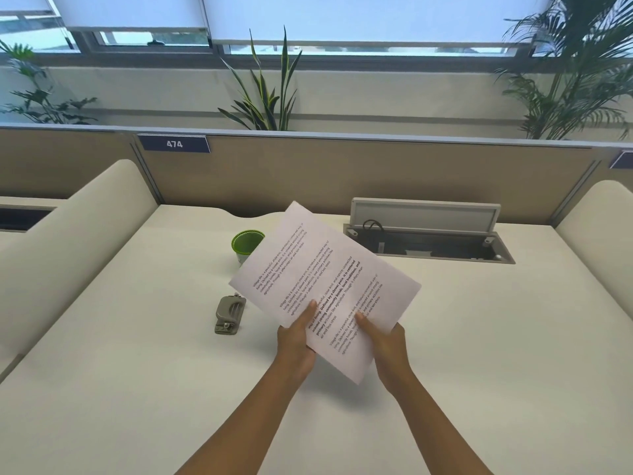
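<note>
Printed sheet (325,279) was held above middle of surface (137,337), turned diagonally, text face up. Left grip (296,341) pinched its near left edge, thumb on top. Right grip (385,344) pinched near right edge, thumb likewise on print. Most of sheet stretched beyond both grips toward far edge; one corner pointed down between wrists. Sheet overlapped green cup (247,243). Hole punch (230,315) lay just left of left grip. Open cable hatch (428,241) sat by far edge.
</note>
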{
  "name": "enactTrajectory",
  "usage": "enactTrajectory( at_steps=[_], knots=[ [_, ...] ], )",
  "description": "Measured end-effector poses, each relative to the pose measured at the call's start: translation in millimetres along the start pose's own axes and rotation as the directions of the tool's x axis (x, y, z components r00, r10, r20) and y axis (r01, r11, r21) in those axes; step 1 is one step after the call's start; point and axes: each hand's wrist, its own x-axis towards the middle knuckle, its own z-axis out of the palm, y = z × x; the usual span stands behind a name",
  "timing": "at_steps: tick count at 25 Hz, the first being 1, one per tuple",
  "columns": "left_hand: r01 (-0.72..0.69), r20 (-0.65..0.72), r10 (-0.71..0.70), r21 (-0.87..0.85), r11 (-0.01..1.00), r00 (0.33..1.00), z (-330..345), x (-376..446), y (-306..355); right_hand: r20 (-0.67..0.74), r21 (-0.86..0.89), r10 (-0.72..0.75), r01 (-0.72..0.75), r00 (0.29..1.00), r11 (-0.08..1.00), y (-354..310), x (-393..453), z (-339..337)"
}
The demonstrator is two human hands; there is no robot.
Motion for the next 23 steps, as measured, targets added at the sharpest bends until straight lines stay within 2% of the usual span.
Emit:
enactTrajectory(
  at_steps=[5,8,11,13,15,17,20,23],
  knots=[
    [0.058,-0.07,-0.056,0.017,0.998,0.996,-27,14,37,-0.037,-0.09,0.024,-0.027,0.999,0.996,-14,11,-37],
    [0.152,0.021,-0.152,0.02,0.988,0.988,-61,25,74,0.033,-0.155,0.048,-0.043,0.998,0.987,-23,13,-66],
    [0.241,0.167,-0.282,0.229,0.943,0.945,-77,34,98,0.169,-0.227,0.087,-0.047,0.982,0.973,-31,13,-84],
    [0.256,0.187,-0.373,0.456,0.852,0.909,-71,37,100,0.227,-0.289,0.125,-0.056,0.966,0.956,-34,13,-87],
    [0.201,0.187,-0.41,0.65,0.733,0.893,-59,34,95,0.248,-0.347,0.15,-0.057,0.957,0.936,-34,14,-85],
    [0.147,0.143,-0.352,0.721,0.677,0.925,-53,36,86,0.234,-0.38,0.141,-0.043,0.962,0.924,-32,14,-80],
    [0.064,0.131,-0.214,0.695,0.716,0.968,-54,39,75,0.166,-0.364,0.063,0.002,0.984,0.931,-30,15,-72],
    [-0.041,0.158,-0.086,0.663,0.747,0.984,-52,39,68,0.084,-0.357,-0.062,0.088,0.995,0.93,-28,17,-64]
  ],
)
